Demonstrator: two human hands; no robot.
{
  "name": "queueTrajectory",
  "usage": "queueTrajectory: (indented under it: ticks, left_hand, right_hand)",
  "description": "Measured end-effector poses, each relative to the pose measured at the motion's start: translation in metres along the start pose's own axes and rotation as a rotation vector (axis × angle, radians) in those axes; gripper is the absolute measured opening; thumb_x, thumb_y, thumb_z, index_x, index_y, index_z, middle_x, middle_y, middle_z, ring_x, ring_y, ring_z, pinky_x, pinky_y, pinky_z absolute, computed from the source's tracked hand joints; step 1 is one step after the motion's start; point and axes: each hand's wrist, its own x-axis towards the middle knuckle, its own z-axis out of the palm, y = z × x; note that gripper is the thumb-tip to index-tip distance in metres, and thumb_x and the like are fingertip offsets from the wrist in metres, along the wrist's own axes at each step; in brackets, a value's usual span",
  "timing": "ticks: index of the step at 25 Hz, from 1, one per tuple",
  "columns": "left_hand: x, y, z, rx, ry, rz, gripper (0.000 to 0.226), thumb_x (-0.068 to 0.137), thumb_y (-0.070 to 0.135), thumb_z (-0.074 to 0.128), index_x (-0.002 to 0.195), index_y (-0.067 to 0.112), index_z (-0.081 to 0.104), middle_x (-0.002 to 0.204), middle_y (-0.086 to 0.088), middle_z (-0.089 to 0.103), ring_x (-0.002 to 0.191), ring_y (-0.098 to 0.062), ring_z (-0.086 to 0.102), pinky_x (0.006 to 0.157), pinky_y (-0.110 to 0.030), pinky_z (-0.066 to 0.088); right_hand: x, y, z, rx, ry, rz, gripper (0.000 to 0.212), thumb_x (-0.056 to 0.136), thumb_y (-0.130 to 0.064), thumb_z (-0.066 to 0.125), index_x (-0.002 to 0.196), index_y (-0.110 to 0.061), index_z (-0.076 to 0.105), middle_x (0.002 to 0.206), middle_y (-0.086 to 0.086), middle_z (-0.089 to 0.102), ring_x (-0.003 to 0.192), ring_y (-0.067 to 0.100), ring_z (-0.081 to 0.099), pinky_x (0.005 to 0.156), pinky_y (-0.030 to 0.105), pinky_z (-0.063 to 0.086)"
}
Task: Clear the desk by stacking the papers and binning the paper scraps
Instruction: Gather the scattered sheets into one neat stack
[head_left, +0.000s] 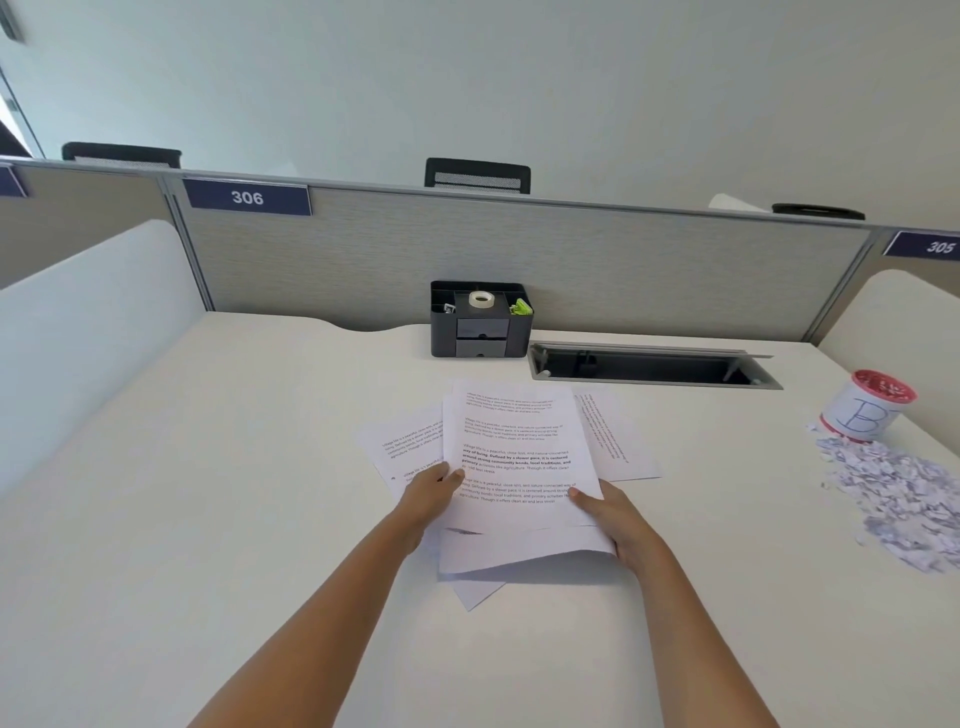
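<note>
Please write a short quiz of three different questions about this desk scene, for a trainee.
1. True or false: both hands grip the top white printed sheet.
2. Where is the pile of shredded white paper scraps? A) left edge of the desk B) right side, before the red-rimmed cup marked B C) inside the black desk organiser
3. What lies on top of the organiser?

Key: 1 true: left hand, right hand. 2 B. 3 a white tape roll.

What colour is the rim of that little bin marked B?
Red, on the little bin, in the head view.
</note>
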Motion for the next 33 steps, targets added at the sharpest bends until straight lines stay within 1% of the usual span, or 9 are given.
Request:
queueTrajectory:
  ticks: [2, 4, 6, 9, 13, 18, 24, 28, 33]
  left_hand:
    - [-0.004, 0.001, -0.003, -0.036, -0.003, 0.009, 0.013, 0.097, 0.027, 0.047, 0.088, 0.022, 0.053, 0.098, 0.007, 0.058, 0.098, -0.019, 0.05, 0.076, -0.03, 0.036]
    - [-0.009, 0.008, -0.004, -0.127, 0.0, -0.008, 0.026, 0.096, 0.024, 0.05, 0.119, 0.013, 0.054, 0.122, -0.002, 0.059, 0.103, -0.021, 0.056, 0.07, -0.025, 0.044]
    - [-0.014, 0.014, -0.001, -0.268, -0.052, -0.099, 0.044, 0.095, 0.019, 0.054, 0.136, 0.005, 0.042, 0.129, -0.008, 0.057, 0.104, -0.024, 0.059, 0.069, -0.028, 0.051]
    - [-0.016, 0.01, 0.0, -0.323, -0.141, -0.117, 0.036, 0.092, 0.006, 0.056, 0.128, 0.004, 0.054, 0.118, -0.009, 0.065, 0.105, -0.028, 0.063, 0.088, -0.039, 0.053]
    - [-0.022, 0.002, 0.003, -0.211, 0.019, 0.021, 0.042, 0.089, 0.005, 0.057, 0.129, 0.015, 0.048, 0.125, -0.006, 0.06, 0.108, -0.027, 0.059, 0.096, -0.046, 0.048]
    - [-0.04, 0.032, -0.006, -0.24, 0.085, 0.322, 0.041, 0.09, 0.008, 0.056, 0.118, 0.035, 0.045, 0.112, 0.0, 0.067, 0.098, -0.021, 0.064, 0.086, -0.041, 0.054]
    - [-0.062, 0.082, -0.025, -0.423, 0.058, 0.516, 0.044, 0.074, 0.024, 0.077, 0.113, 0.019, 0.056, 0.107, 0.001, 0.069, 0.094, -0.015, 0.069, 0.075, -0.03, 0.057]
    - [-0.073, 0.102, -0.029, -0.523, 0.084, 0.547, 0.025, 0.082, 0.011, 0.07, 0.105, 0.016, 0.062, 0.097, 0.003, 0.073, 0.088, -0.016, 0.071, 0.068, -0.027, 0.057]
    - [-0.087, 0.126, -0.033, -0.56, 0.116, 0.645, 0.017, 0.082, 0.012, 0.07, 0.098, 0.015, 0.064, 0.094, 0.001, 0.073, 0.083, -0.016, 0.07, 0.067, -0.028, 0.056]
  right_hand:
    - [-0.001, 0.002, 0.0, 0.008, 0.018, -0.012, 0.032, 0.091, -0.013, 0.061, 0.122, -0.006, 0.06, 0.109, 0.007, 0.07, 0.098, 0.025, 0.068, 0.083, 0.035, 0.054]
    - [-0.005, 0.0, 0.001, 0.068, 0.031, 0.013, 0.029, 0.09, -0.014, 0.062, 0.119, -0.008, 0.062, 0.109, 0.009, 0.07, 0.095, 0.026, 0.068, 0.076, 0.033, 0.055]
    - [-0.01, -0.001, 0.001, 0.127, 0.012, 0.046, 0.029, 0.089, -0.018, 0.064, 0.117, -0.009, 0.063, 0.109, 0.011, 0.071, 0.095, 0.028, 0.069, 0.078, 0.036, 0.056]
    - [-0.015, -0.001, 0.003, 0.161, -0.082, 0.05, 0.028, 0.089, -0.019, 0.064, 0.116, -0.011, 0.063, 0.111, 0.01, 0.071, 0.102, 0.029, 0.068, 0.089, 0.041, 0.053]
    - [-0.017, 0.004, 0.012, 0.116, -0.026, -0.111, 0.032, 0.087, -0.009, 0.065, 0.118, -0.014, 0.059, 0.119, 0.01, 0.067, 0.103, 0.024, 0.067, 0.087, 0.037, 0.055]
    - [-0.026, -0.018, 0.023, 0.17, 0.121, -0.363, 0.038, 0.087, -0.016, 0.066, 0.123, -0.022, 0.055, 0.118, -0.001, 0.067, 0.107, 0.018, 0.065, 0.092, 0.037, 0.052]
    - [-0.055, -0.067, 0.028, 0.257, 0.06, -0.433, 0.027, 0.083, -0.018, 0.068, 0.109, -0.018, 0.063, 0.107, 0.004, 0.071, 0.096, 0.024, 0.069, 0.081, 0.041, 0.056]
    - [-0.068, -0.079, 0.032, 0.224, 0.073, -0.447, 0.019, 0.083, -0.012, 0.068, 0.102, -0.015, 0.065, 0.098, 0.005, 0.074, 0.088, 0.027, 0.07, 0.074, 0.04, 0.057]
    - [-0.084, -0.105, 0.039, 0.222, 0.103, -0.578, 0.017, 0.084, -0.011, 0.066, 0.099, -0.019, 0.064, 0.093, -0.002, 0.073, 0.083, 0.017, 0.069, 0.07, 0.032, 0.058]
